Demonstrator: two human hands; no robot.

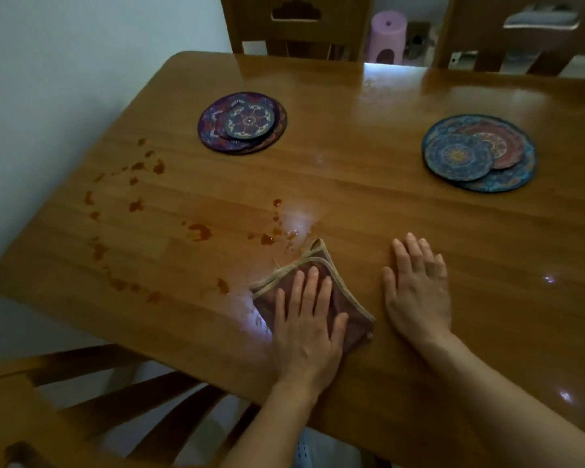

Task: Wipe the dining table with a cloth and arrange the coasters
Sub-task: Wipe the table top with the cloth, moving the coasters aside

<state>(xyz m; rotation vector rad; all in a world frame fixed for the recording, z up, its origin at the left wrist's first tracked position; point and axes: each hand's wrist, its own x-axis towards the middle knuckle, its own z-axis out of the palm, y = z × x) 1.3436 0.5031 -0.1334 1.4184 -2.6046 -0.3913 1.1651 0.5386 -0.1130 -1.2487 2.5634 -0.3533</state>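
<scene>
A view from above of a glossy wooden counter [352, 204] in dim light. The person's left hand [306, 319] lies flat on a folded brown cloth [355, 319] with pale trim, near the counter's front edge. Its fingers [313, 282] are straight and slightly apart, pressing down on the cloth rather than curling round it. The right hand [419, 292] rests just beside the cloth on bare wood, palm down, fingers straight and close together, holding nothing.

The wiping looks barely under way. Reddish-orange spills [200, 231] dot the left half of the counter, from just beside the cloth out toward the far left edge, and none of them appears smeared or cleaned. The wood to the right shows no such marks.

The coasters do not look arranged yet. They sit in two loose, overlapping piles well apart from each other: a purple pile [242, 123] toward the far left, and a blue pile [480, 152] toward the far right. Both piles lie clear of the spills.

Both parts of the task appear largely undone.
</scene>
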